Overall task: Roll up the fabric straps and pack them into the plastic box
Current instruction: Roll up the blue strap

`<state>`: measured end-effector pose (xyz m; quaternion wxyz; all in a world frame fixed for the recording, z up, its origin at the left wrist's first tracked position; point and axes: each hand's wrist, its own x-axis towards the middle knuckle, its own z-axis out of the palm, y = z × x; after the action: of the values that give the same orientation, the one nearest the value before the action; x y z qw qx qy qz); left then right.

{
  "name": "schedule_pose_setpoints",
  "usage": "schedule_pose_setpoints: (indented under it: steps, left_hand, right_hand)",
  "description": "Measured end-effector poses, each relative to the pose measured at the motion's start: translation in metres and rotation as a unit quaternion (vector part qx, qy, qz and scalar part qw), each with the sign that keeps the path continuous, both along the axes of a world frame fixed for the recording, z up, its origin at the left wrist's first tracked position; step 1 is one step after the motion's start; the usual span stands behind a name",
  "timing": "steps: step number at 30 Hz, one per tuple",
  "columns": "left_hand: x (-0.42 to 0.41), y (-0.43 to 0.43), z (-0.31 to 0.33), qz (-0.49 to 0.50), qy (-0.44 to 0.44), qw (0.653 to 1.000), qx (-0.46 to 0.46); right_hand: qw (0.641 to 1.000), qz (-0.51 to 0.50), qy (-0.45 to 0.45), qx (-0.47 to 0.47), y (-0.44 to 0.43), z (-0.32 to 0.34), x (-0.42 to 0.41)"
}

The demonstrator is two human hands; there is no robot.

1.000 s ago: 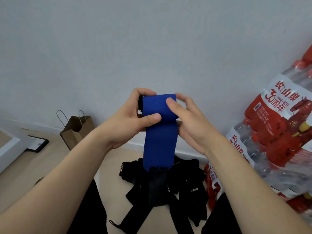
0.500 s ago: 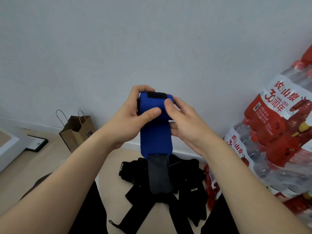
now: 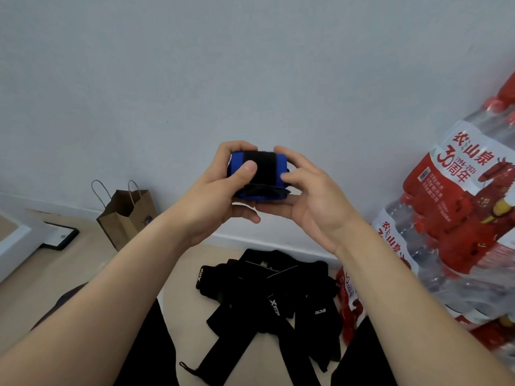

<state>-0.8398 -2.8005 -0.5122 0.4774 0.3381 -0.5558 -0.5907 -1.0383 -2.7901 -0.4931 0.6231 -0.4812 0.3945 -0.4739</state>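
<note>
Blue strap (image 3: 259, 175) is wound into a short, fat roll and held up in mid-air in front of the pale wall (image 3: 250, 65), with a black fastening band (image 3: 264, 162) wrapped across the side facing me. My left hand (image 3: 220, 196) grips the roll from its left end, fingers curled over the top and the thumb pressed flat on the black band. My right hand (image 3: 312, 199) holds the other end, its fingers running underneath the roll and its thumb resting against the blue edge. Below my forearms, more black straps (image 3: 267, 296) lie unrolled in a loose heap on the floor (image 3: 83, 274), close to the skirting. Shrink-wrapped packs of bottled water (image 3: 459, 224) with red labels are stacked to the right of the heap. A brown paper bag (image 3: 128, 213) stands by the wall on the left, and a flat black-framed item (image 3: 60, 238) lies on the floor beyond it.
</note>
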Motion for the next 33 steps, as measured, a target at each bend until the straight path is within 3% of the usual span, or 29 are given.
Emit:
schedule_pose_setpoints:
  steps: [2,3,6,8,10,17,22,25,31,33]
  left_hand:
    - [0.002,-0.001,0.003,0.015,0.03,0.999,0.006]
    - [0.003,-0.002,0.005,0.017,0.043,0.999,0.007]
    - [0.002,0.0,0.006,0.02,0.04,0.999,0.006]
    - [-0.001,0.003,0.005,0.025,0.017,0.999,0.01]
    - [-0.003,0.004,0.004,0.036,0.001,0.999,0.022]
    - [-0.005,0.007,0.0,0.015,-0.077,0.997,-0.011]
    - [-0.003,0.01,-0.002,0.013,-0.161,0.983,-0.088]
    - [-0.006,0.01,-0.004,0.028,-0.171,0.978,-0.113]
    - [0.0,0.012,0.002,-0.019,-0.172,0.979,-0.112]
    - [0.001,0.016,0.002,-0.038,-0.177,0.976,-0.118]
  right_hand:
    - [0.999,0.004,0.012,-0.041,0.002,0.001,-0.002]
    - [0.995,0.003,0.061,-0.084,0.003,0.001,-0.003]
    - [0.935,-0.026,0.268,-0.229,0.008,-0.005,0.0]
    - [0.901,-0.08,0.329,-0.27,0.008,-0.009,0.003]
    - [0.891,-0.126,0.324,-0.291,0.006,-0.01,0.002]
    - [0.92,-0.142,0.262,-0.253,0.003,-0.007,-0.001]
    - [0.947,-0.166,0.187,-0.2,0.003,-0.008,-0.004]
    - [0.945,-0.177,0.197,-0.192,0.002,-0.009,-0.005]
    - [0.955,-0.072,0.223,-0.183,0.003,-0.015,-0.004]
    - [0.978,-0.009,0.158,-0.138,0.005,-0.017,-0.001]
